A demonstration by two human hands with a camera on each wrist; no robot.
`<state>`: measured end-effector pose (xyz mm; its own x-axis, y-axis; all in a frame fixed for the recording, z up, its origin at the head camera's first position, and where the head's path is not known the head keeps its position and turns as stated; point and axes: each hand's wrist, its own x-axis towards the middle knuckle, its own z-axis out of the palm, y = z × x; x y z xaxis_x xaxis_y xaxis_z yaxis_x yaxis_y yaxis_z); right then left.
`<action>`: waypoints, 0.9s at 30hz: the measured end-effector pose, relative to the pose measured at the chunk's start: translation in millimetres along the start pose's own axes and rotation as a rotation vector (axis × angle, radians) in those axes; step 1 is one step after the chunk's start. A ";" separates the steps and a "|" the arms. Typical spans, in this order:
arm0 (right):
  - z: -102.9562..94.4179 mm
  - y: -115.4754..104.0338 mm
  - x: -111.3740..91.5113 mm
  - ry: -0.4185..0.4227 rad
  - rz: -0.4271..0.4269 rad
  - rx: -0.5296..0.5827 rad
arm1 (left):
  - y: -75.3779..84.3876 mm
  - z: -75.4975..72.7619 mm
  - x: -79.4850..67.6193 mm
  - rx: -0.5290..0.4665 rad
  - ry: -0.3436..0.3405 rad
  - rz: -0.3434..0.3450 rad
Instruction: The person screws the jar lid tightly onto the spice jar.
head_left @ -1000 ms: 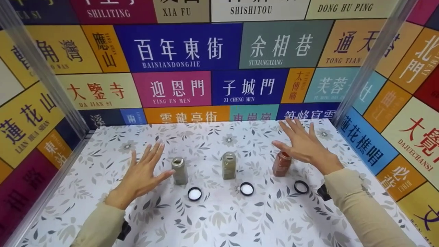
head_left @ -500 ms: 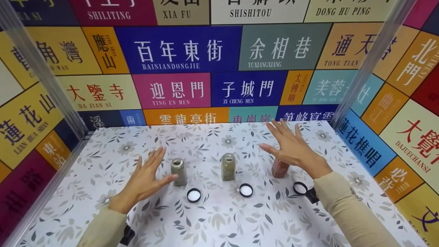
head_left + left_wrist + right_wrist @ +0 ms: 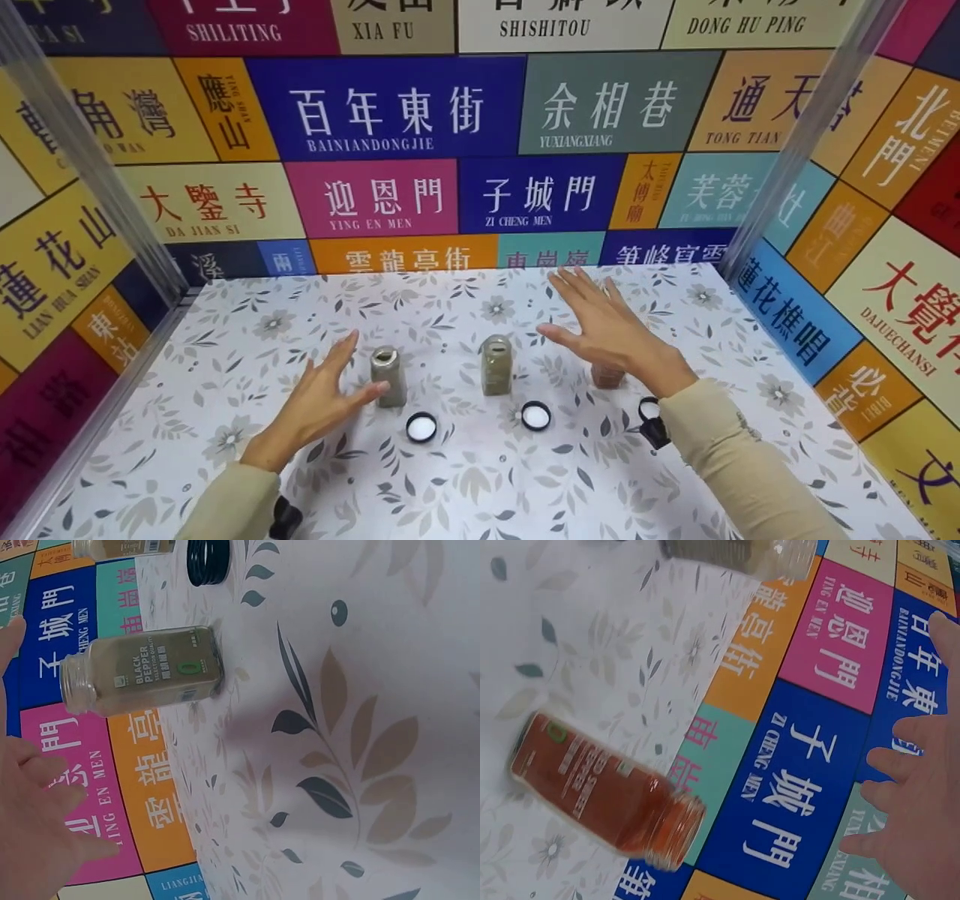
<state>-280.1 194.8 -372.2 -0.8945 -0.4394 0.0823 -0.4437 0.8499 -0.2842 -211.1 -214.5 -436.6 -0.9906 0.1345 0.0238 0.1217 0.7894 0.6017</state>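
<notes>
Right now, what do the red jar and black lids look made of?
The red jar looks like smooth, shiny glass, since its see-through screw neck glints and red shows through; hard plastic is possible. The black lids seem plastic: one's side shows glossy streaks, but I can't be sure.

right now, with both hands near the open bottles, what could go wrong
In the head view, the left hand overlaps the uncapped left bottle, so a bump might tip it and spill its contents. The right hand partly hides the red bottle, which might be knocked unseen. The black device at the right wrist partly covers the rightmost cap and might sweep it aside.
</notes>
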 end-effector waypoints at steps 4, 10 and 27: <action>2.2 -8.4 1.1 -0.016 0.000 0.005 | -0.7 1.8 -0.5 -0.051 0.007 -0.013; 7.2 -17.1 2.8 -0.022 -0.017 0.037 | -2.0 4.2 -1.3 -0.091 0.025 -0.044; 26.4 -51.0 8.3 0.038 -0.100 0.253 | -10.4 23.1 2.4 -0.242 0.089 -0.094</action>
<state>-263.5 140.1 -382.2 -0.8502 -0.5027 0.1563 -0.5067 0.7009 -0.5020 -213.4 -208.5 -461.2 -0.9997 0.0054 0.0225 0.0209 0.6284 0.7776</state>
